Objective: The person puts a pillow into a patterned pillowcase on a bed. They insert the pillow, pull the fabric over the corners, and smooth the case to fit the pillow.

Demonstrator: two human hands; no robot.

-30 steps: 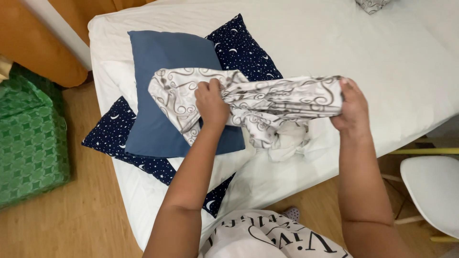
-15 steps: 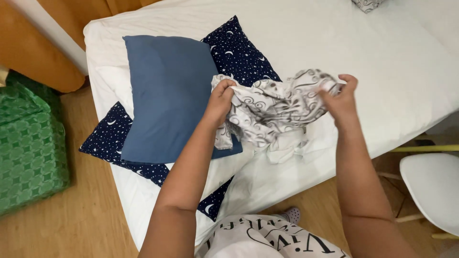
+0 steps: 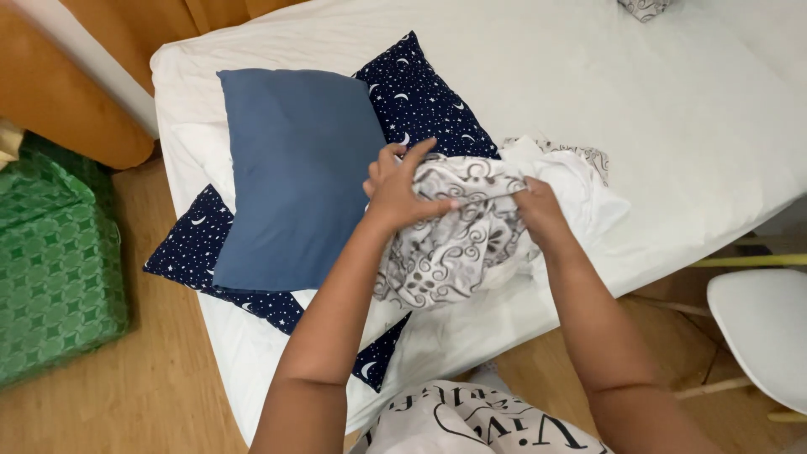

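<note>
My left hand (image 3: 402, 187) and my right hand (image 3: 540, 210) both grip a white cloth with grey swirl patterns (image 3: 458, 244), bunched up between them over the near edge of a white-sheeted bed (image 3: 672, 109). Part of the cloth hangs down in front of the bed edge, and a white part of it lies on the sheet to the right. Just left of my left hand a plain blue pillow (image 3: 298, 185) rests on a dark navy pillow with moons and stars (image 3: 420, 92).
A green patterned box (image 3: 50, 269) stands on the wooden floor to the left. An orange curtain (image 3: 76, 92) hangs behind it. A white chair (image 3: 761, 328) sits at the right. Another patterned cloth (image 3: 643, 8) lies at the bed's far edge.
My hands have come much closer together, bunching the patterned cloth that was stretched out between them. The cloth has come off the blue pillow and shifted right.
</note>
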